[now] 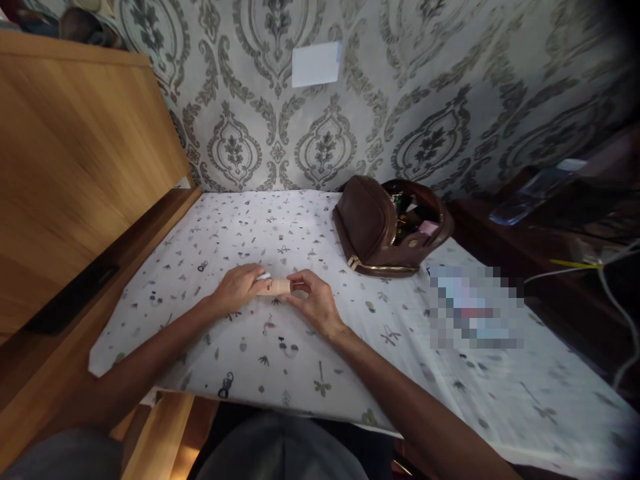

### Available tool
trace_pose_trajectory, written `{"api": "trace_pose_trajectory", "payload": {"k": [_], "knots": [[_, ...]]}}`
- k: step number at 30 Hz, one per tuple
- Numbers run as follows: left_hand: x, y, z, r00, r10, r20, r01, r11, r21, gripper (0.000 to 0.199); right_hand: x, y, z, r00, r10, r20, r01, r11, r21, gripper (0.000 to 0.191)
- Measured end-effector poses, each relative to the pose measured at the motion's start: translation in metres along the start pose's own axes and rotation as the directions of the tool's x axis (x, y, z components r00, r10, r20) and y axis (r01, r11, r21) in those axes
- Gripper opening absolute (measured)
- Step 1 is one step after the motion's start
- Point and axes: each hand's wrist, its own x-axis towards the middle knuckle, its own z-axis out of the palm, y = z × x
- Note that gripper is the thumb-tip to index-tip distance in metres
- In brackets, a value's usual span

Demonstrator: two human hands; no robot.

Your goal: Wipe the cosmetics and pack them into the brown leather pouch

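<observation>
Between my hands, low over the patterned white cloth, is a small beige tube-shaped item. Its exact kind is too small to make out. My left hand closes on its left end, where a small white part shows beside the fingertips. At the right end, the thumb and fingers of my right hand pinch it. Beyond my right hand stands a brown zip bag, its top gaping, with small items inside, one of them pink.
The white printed cloth covers the tabletop. A wooden panel rises at the left. A blurred-out flat item lies at the right. Past it are a dark surface with white cables and a clear plastic item. Patterned wallpaper backs the table.
</observation>
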Motion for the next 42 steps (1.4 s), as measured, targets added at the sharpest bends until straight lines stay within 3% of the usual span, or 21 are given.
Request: {"api": "trace_pose_trajectory", "payload": {"k": [5,9,13,16,20,23,26,30,33,37,42], "knots": [[-0.012,-0.023,0.003,0.998,-0.008,-0.06,0.005,0.999,-0.049,0.04,0.001,0.001,0.0,0.998,0.029,0.048,-0.033,0.995,0.092,0.038],[-0.014,-0.022,0.004,0.994,-0.032,-0.107,0.025,0.997,-0.07,0.041,0.001,0.001,0.001,0.975,0.158,0.155,-0.185,0.966,0.181,0.042],[-0.014,-0.017,-0.003,0.988,-0.076,-0.134,0.07,0.996,-0.049,0.049,0.001,0.001,0.002,0.96,0.19,0.204,-0.242,0.931,0.272,0.049],[-0.01,-0.002,-0.005,0.99,-0.082,-0.118,0.086,0.996,0.028,0.049,0.0,0.001,0.003,0.959,0.219,0.181,-0.263,0.924,0.277,0.052],[0.004,0.036,-0.002,0.997,0.046,-0.055,-0.041,0.994,0.097,0.04,-0.003,-0.001,0.006,0.965,0.21,0.159,-0.247,0.931,0.27,0.049],[0.014,0.053,-0.002,0.997,0.068,-0.039,-0.064,0.994,0.094,0.039,-0.005,-0.004,0.006,0.97,0.193,0.146,-0.228,0.929,0.291,0.051],[0.013,0.043,-0.01,1.0,0.018,-0.009,-0.017,0.998,0.06,0.041,-0.005,-0.008,0.004,0.976,0.174,0.133,-0.205,0.939,0.275,0.047],[-0.004,0.005,-0.02,0.993,-0.117,-0.024,0.117,0.993,-0.018,0.046,-0.002,-0.014,-0.001,0.989,0.136,0.066,-0.149,0.952,0.268,0.048],[-0.018,-0.018,-0.02,0.973,-0.223,-0.056,0.211,0.964,-0.164,0.049,0.0,-0.015,-0.004,0.992,0.116,0.045,-0.124,0.948,0.292,0.05],[-0.023,-0.027,-0.013,0.933,-0.331,-0.141,0.243,0.869,-0.431,0.05,0.001,-0.012,-0.004,0.997,0.06,0.042,-0.071,0.931,0.358,0.045],[-0.008,-0.027,-0.013,0.794,-0.537,-0.284,0.239,0.706,-0.667,0.055,0.003,-0.012,-0.009,0.988,0.092,0.122,-0.134,0.909,0.395,0.052]]}}
